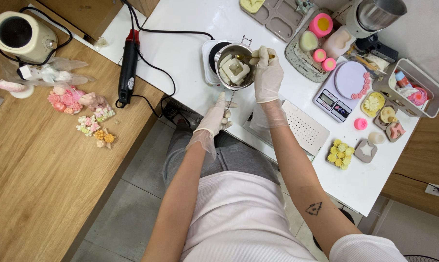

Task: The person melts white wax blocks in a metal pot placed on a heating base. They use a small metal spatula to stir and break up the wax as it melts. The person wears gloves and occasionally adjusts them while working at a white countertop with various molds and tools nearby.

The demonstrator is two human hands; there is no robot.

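Steel pot (235,65) with pale wax blocks (235,70) is steadied by its handle, gripped in the gloved left hand (214,119). A wooden stick (264,57) is clasped above it in the gloved right hand (268,75); a scale (343,87) lies beyond.

Showing: two gloved hands (214,119), one metal pot (235,65), one kitchen scale (343,87), one heat gun (128,68), three pink round candles (321,24), one blender (374,17).
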